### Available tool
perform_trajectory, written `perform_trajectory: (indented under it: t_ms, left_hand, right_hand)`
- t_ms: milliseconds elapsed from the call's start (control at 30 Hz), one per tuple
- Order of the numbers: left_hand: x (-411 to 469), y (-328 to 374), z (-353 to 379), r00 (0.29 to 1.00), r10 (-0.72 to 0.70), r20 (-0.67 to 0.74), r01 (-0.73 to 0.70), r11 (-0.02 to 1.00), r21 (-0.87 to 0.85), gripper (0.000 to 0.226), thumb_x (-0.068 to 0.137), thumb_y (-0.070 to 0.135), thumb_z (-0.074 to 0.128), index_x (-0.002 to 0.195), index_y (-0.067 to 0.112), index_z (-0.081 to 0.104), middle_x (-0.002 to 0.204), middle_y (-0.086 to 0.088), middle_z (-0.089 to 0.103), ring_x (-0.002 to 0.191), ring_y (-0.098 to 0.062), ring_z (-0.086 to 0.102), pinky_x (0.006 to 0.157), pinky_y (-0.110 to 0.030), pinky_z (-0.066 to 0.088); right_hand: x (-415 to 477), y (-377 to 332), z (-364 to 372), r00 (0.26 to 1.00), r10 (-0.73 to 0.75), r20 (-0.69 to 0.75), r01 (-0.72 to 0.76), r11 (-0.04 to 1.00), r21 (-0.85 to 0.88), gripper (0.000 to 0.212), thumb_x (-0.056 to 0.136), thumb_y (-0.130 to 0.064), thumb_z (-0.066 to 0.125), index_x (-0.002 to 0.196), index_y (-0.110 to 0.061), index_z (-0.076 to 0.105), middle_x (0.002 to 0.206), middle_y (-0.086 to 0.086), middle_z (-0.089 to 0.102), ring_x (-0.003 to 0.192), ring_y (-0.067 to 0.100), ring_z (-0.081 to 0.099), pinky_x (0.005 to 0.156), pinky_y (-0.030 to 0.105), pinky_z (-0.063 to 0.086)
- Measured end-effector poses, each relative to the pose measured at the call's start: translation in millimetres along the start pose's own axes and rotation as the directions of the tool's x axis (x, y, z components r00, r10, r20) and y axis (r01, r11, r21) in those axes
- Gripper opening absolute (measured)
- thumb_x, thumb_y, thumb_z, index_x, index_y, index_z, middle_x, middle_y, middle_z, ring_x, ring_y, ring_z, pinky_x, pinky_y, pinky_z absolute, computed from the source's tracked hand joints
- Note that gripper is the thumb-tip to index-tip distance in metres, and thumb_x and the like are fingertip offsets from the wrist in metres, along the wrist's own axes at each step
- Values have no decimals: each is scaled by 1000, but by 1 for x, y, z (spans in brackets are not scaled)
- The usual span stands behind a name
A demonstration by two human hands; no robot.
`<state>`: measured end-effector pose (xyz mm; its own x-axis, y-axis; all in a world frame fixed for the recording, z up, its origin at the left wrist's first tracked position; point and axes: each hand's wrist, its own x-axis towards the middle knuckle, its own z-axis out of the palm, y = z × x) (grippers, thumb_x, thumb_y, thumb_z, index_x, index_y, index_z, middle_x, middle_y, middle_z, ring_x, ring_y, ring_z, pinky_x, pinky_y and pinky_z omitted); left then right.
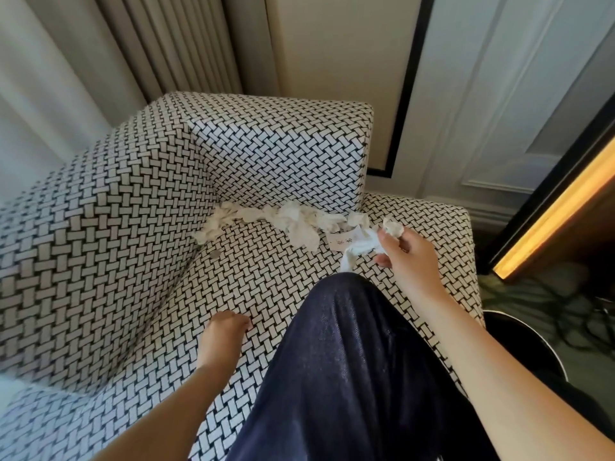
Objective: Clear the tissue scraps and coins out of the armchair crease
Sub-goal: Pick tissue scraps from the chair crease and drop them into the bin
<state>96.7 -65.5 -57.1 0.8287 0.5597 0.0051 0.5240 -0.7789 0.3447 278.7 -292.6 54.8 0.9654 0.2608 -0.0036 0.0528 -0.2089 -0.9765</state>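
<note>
Our right hand (407,257) hangs over the right side of a black-and-white woven armchair (109,247), thumb and fingers closed round a crumpled tissue (393,227), with a longer limp strip of the same white paper trailing below the thumb. Our left hand (226,331) rests on the seat cushion (266,277) near its front left, fingers curled under against the fabric and nothing visible in its grip. Between our two arms, a knee in dark blue trousers (349,354) is planted on the cushion. The tissue scraps (283,217) lie in a ragged white line along the crease where the seat meets the backrest, from the inner corner rightwards to just beside our right hand; a few more trail down the side crease from that corner. A small slip of paper (342,241) with faint marks sits at the right end of the line, touching the held tissue. One grey coin (216,253) lies in the side crease, just below the lowest scrap. Pale curtains (66,61) hang behind the chair at left; an amber light strip (559,211) glows at right above floor cables (565,314).
</note>
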Motion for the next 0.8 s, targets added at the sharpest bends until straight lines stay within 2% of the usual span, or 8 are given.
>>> perform_trajectory:
  t_ms: [100,200,333,400,467,567,667,800]
  left_hand:
    - [2,3,4,995,-92,-45,91,996,-25,16,85,-7,60,83,4,72,80,-8,68,63,-13,53,48,-11,29]
    - [5,13,3,971,-237,-21,235,969,-79,18,93,2,50,90,6,67,87,-3,66,70,-11,54,52,-13,32]
    - [19,42,-10,921,-391,9,378,885,-271,13,93,8,53,93,6,66,85,-3,65,62,-8,52,49,-14,35]
    - [36,71,-22,912,-409,30,388,838,-384,11,90,9,57,88,8,68,84,-5,69,56,-7,50,46,-15,38]
    - [56,114,-34,929,-365,59,341,784,-519,7,87,8,61,86,10,68,77,-2,68,57,-6,54,50,-16,45]
    - [77,190,-47,964,-239,114,242,626,-741,7,85,6,67,90,9,68,76,-2,68,67,-10,62,69,-22,56]
    - [81,265,-33,975,-68,210,211,565,-797,9,82,3,68,85,11,70,76,-4,69,67,-11,63,73,-24,57]
    - [59,328,6,902,70,427,331,523,-785,11,82,-3,66,83,7,70,77,-6,67,70,-12,60,78,-25,57]
  right_hand:
    - [-1,5,-6,1000,18,-17,-17,1000,6,15,96,-20,52,101,-16,66,86,1,67,59,1,60,63,18,53]
    - [-1,11,-17,998,47,-42,-46,999,24,16,96,-21,52,104,-15,65,87,3,67,57,-1,60,57,12,51]
    - [-4,20,-40,993,83,-80,-77,994,71,16,95,-24,53,104,-17,65,85,3,67,62,2,60,55,9,48]
    - [-6,28,-56,990,100,-101,-93,993,69,16,95,-26,54,102,-19,67,82,2,67,65,6,61,58,11,49]
    - [-9,42,-76,979,147,-143,-139,988,66,19,95,-29,54,102,-19,68,82,2,68,68,8,62,66,17,51]
    - [-16,67,-108,951,223,-216,-201,972,121,22,95,-30,53,108,-18,66,90,-1,68,71,8,62,73,24,53]
    - [-21,96,-143,870,341,-356,-275,935,225,22,97,-29,51,111,-16,62,95,2,65,75,10,61,70,23,50]
    - [-25,130,-175,763,472,-441,-347,876,336,23,98,-26,47,113,-11,55,94,3,60,75,12,59,76,30,52]
